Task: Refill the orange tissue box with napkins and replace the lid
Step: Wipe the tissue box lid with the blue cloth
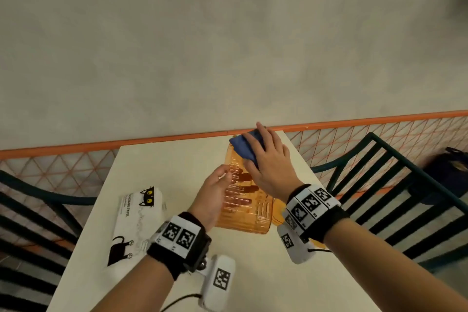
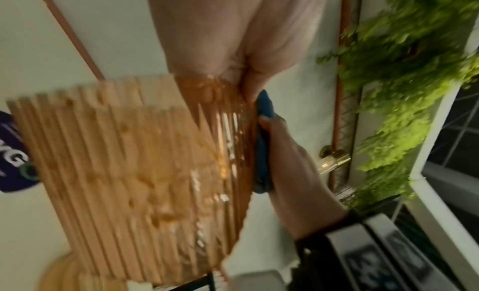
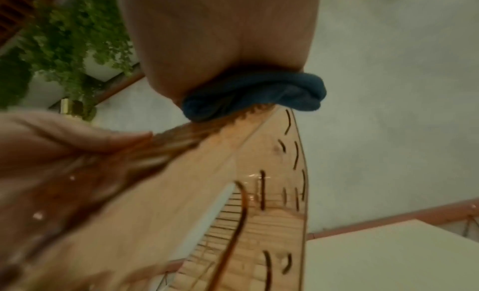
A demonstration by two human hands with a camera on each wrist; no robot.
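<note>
honestly, i judge the refill barely begun: the napkin pack (image 1: 138, 220) lies sealed-looking on the table (image 1: 253, 273), just left of my left wrist, untouched, and nothing white shows through the orange tissue box (image 1: 247, 200). i can't see the box's lid anywhere for certain, so i won't say where it is. what i seem to be doing is wiping the box first.

my left hand (image 1: 215, 197) has its fingers curled round the box's near left side, holding it tilted up off the table. my right hand (image 1: 268, 164) lies with fingers spread flat, pressing a folded blue cloth (image 1: 240, 147) onto the box's far upper end. so the box sits between my hands, cloth touching its ribbed wall. filling and lidding are all left.
</note>
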